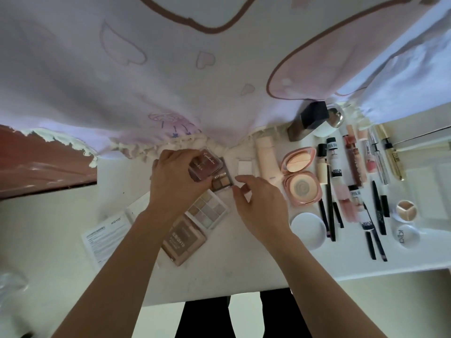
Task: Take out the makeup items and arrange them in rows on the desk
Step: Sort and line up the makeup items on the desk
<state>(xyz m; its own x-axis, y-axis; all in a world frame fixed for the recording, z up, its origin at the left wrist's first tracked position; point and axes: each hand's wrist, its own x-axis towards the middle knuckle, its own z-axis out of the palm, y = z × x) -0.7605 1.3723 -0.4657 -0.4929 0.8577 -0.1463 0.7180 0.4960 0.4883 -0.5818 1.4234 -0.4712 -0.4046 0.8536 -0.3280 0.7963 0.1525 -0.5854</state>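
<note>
My left hand (174, 178) grips a mauve eyeshadow palette (206, 164) near the back of the white desk (219, 269). Under it lies a small dark Modeleen palette (222, 182), and my right hand (261, 203) pinches that palette's near right corner. Toward me lie a clear palette of pale shades (208, 211) and a tan closed palette (184, 239), in a slanted line. To the right stand rows of items: a pink tube (267, 158), an open pink compact (300, 175), a white round compact (308, 230), and several pencils, bottles and lip tubes (351, 181).
A pale cloth with pink drawings (170, 81) hangs behind the desk. A printed leaflet (106, 237) lies at the left. A dark bottle (308, 121) and a chrome object (335, 115) stand at the back right. Crumpled clear plastic (11, 286) sits at far left.
</note>
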